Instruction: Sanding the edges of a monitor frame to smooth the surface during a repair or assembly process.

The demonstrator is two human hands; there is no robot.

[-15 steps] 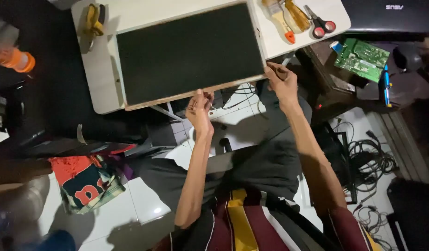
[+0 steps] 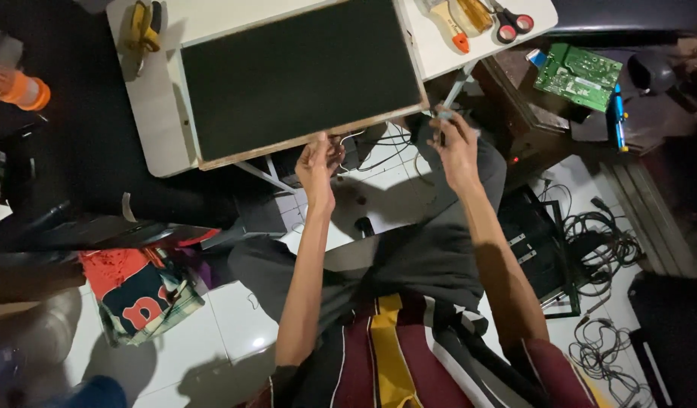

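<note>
Dark flat panel [image 2: 303, 79] lies flat on white tabletop [image 2: 156, 128], upper centre of frame, near edge overhanging. Left hand [image 2: 318, 162] curled at that edge, pinching thin white wires [image 2: 348, 138]. Right hand [image 2: 454, 143] closed round small grey part, centre-right. Wiring looks unfinished; tools [image 2: 477, 19] upper right untouched.

Bench: small white bench [image 2: 156, 128].
On bench: large flat dark screen panel [image 2: 299, 75], yellow tool [image 2: 144, 24], red-handled scissors [image 2: 511, 21], orange-tipped screwdrivers [image 2: 458, 23].
</note>
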